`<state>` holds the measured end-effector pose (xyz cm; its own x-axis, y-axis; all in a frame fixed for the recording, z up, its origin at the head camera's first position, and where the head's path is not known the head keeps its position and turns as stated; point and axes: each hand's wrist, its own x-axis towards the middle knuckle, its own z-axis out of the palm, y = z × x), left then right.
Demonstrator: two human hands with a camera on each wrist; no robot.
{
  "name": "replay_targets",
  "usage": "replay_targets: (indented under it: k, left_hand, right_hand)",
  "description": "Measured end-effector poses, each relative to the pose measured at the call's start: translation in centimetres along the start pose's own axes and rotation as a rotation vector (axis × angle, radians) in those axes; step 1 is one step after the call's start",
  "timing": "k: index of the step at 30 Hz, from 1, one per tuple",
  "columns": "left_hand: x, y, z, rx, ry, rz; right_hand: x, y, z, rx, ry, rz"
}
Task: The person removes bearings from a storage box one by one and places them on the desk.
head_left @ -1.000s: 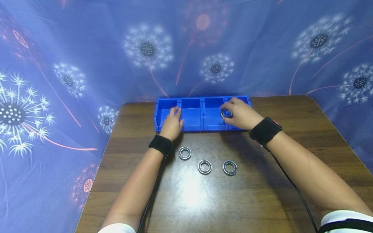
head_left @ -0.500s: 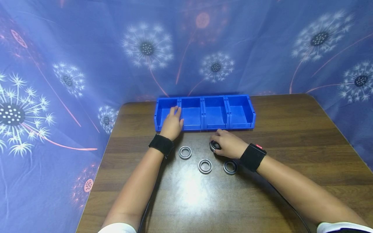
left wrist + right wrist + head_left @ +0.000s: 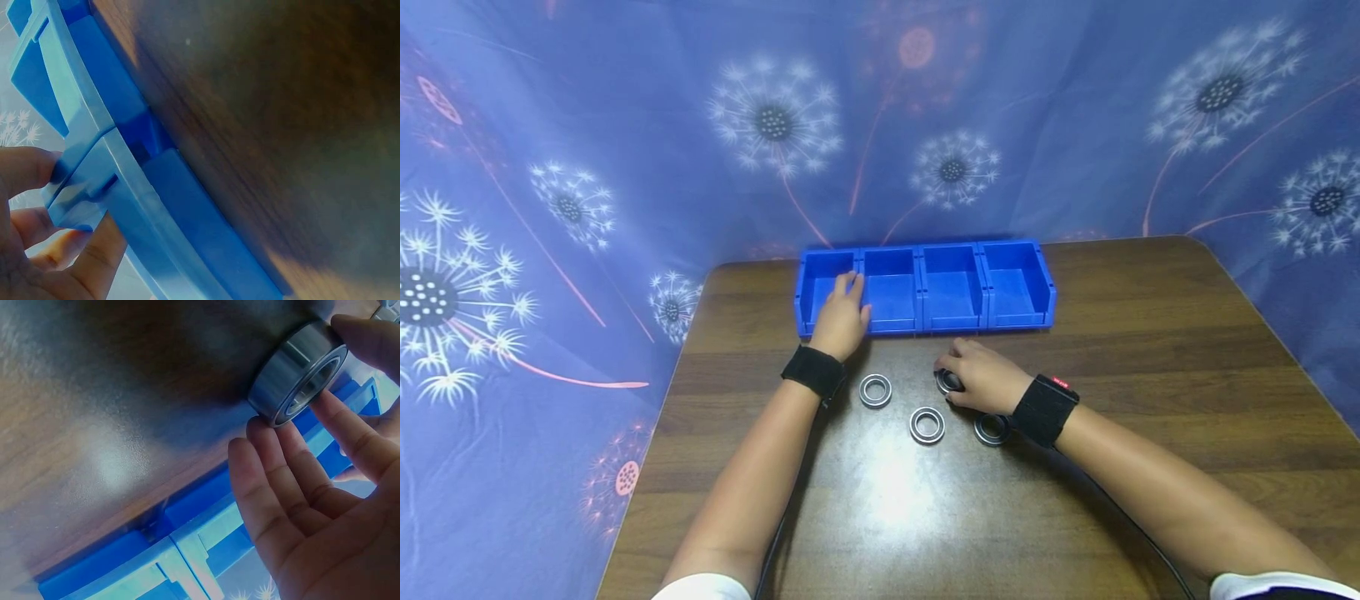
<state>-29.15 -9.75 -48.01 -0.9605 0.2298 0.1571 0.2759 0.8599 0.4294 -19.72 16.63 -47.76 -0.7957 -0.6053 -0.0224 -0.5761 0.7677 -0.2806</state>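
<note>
My right hand point(image 3: 988, 377) holds a steel ball bearing point(image 3: 292, 361) close over the table, in front of the bins. Its thumb and fingertips grip the bearing's edge, with the little-finger side held off in the right wrist view. My left hand point(image 3: 841, 318) is at the row of blue plastic bins point(image 3: 919, 292), gripping the wall where two bins meet. In the left wrist view, the thumb and fingers lie on opposite sides of that wall point(image 3: 103, 153). Three more bearings lie flat: a left one point(image 3: 876, 405), a middle one point(image 3: 927, 440) and a right one point(image 3: 981, 432), partly under the right wrist.
The bins stand at the back of the brown wooden table point(image 3: 1135, 350), against a blue dandelion-print cloth point(image 3: 865, 108). Both wrists wear black bands point(image 3: 814, 373). A cable point(image 3: 1120, 517) runs along the right forearm, and light glares on the table's middle.
My right hand has come from the right-hand bins down and left to the table in front, carrying the bearing. The left hand stays on the bin wall.
</note>
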Motion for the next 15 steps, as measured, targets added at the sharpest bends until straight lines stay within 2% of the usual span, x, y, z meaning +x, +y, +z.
replay_targets:
  k: [15]
  left_hand:
    - [-0.07, 0.01, 0.05, 0.01, -0.007, -0.01]
  right_hand:
    - [-0.41, -0.54, 0.23, -0.009, 0.02, 0.017]
